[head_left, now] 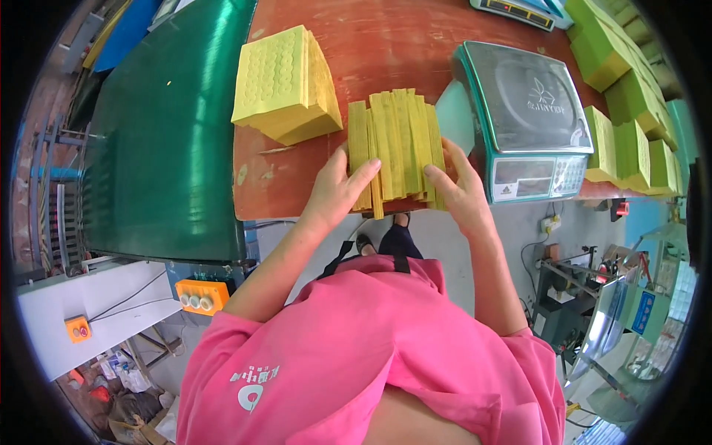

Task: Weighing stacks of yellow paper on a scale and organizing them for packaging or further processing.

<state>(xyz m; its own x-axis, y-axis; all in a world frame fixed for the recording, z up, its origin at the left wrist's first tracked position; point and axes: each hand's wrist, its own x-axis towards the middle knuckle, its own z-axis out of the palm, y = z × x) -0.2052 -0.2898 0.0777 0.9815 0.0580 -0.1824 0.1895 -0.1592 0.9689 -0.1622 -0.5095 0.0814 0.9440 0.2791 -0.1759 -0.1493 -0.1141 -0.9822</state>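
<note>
Between my two hands stands a bundle of yellow paper (397,144), its layers showing as uneven strips at the table's near edge. My left hand (335,189) presses on its left side, thumb on top. From the right, my right hand (461,191) grips the same bundle, thumb also on top and fingers along the side. One narrow piece sticks out toward me past the others. Just beyond my left hand sits a block of stacked yellow paper (273,74), its top embossed with rows of round coin shapes.
A digital scale (530,111) stands right of my hands on the red table (386,44), near several yellow paper stacks (630,152). A second scale (519,11) is at the far edge. Left lies a green belt surface (163,148) with an orange switch box (202,297) below.
</note>
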